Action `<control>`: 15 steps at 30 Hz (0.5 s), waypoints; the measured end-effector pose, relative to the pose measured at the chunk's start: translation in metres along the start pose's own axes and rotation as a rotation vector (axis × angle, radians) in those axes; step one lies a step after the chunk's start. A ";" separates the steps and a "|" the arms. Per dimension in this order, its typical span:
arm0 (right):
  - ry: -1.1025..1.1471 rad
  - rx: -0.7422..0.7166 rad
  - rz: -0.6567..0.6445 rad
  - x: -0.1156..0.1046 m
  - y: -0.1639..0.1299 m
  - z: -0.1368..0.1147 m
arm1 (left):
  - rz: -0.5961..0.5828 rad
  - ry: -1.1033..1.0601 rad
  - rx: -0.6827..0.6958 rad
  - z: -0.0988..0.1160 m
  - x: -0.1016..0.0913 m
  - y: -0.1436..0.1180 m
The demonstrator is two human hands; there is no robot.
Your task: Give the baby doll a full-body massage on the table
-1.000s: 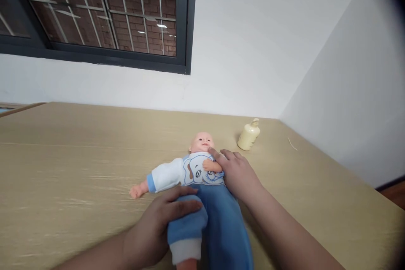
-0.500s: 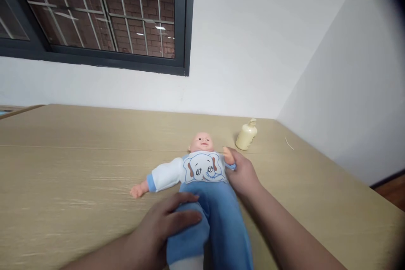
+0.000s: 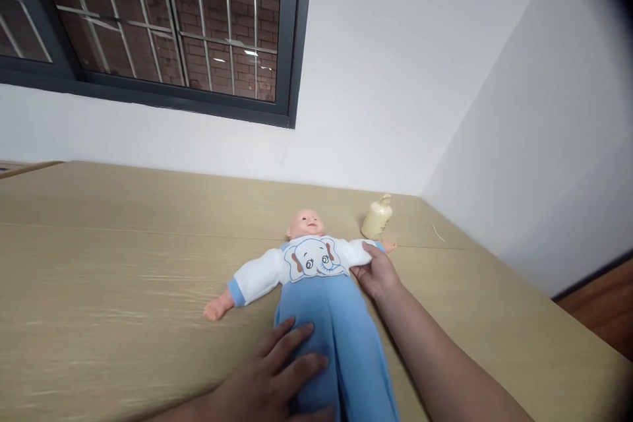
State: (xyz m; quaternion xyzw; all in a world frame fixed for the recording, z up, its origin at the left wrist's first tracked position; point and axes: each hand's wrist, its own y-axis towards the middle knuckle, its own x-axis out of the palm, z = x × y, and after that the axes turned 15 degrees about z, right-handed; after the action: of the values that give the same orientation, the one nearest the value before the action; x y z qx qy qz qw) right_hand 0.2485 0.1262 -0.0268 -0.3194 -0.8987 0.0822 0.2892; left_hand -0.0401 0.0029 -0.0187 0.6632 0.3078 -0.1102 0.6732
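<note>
Doll (image 3: 316, 277) wore blue trousers, white sleeves with blue cuffs, elephant-print bib. Bottle (image 3: 376, 217) was cream. Bench (image 3: 123, 277) showed pale wood grain.

hands (image 3: 277, 376): bare | forearms: bare, no sleeves | no rings

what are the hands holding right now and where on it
The right hand grips the baby doll in blue elephant-print overalls by its white sleeve; the left hand rests flat on the doll's blue trouser leg.
</note>
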 end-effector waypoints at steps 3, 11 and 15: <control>-0.038 -0.088 0.034 0.001 0.000 0.005 | -0.004 0.021 0.020 0.001 -0.003 0.001; -0.565 -0.834 0.036 0.008 -0.027 0.001 | -0.042 -0.099 -0.177 -0.009 -0.026 0.005; -1.020 -1.187 -0.264 0.023 -0.044 -0.006 | -0.017 -0.221 -0.356 -0.023 -0.023 0.001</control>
State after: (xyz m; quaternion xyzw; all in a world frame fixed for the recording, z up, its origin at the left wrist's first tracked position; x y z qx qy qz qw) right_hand 0.2143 0.1054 0.0037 -0.2339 -0.8445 -0.3095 -0.3693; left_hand -0.0636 0.0189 -0.0037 0.5151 0.2521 -0.1320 0.8085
